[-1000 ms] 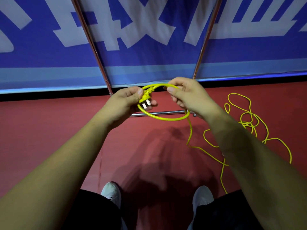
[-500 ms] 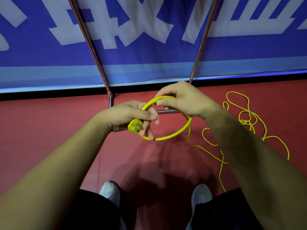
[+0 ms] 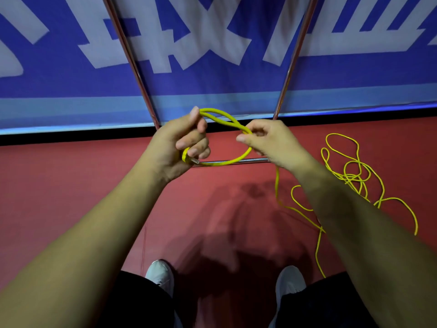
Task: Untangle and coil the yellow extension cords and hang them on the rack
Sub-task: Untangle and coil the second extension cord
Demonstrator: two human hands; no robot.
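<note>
A yellow extension cord (image 3: pixel 222 119) forms a small coil held between both hands. My left hand (image 3: pixel 179 143) is closed on the coil's left side, with the plug end (image 3: pixel 189 158) poking out under its fingers. My right hand (image 3: pixel 267 140) pinches the coil's right side where the strands cross. From under the right hand the cord drops to the red floor and ends in a loose tangle (image 3: pixel 352 176) at the right. The rack's two metal legs (image 3: pixel 132 62) rise in front of me, joined by a low crossbar (image 3: pixel 248 160).
A blue banner with white characters (image 3: pixel 212 43) stands behind the rack. My two white shoes (image 3: pixel 160 275) are on the red floor below. The loose cord lies close to my right foot.
A second loop has been laid onto the coil. My left hand turned and rose with the plug end, and my right hand brought the cord across to it.
</note>
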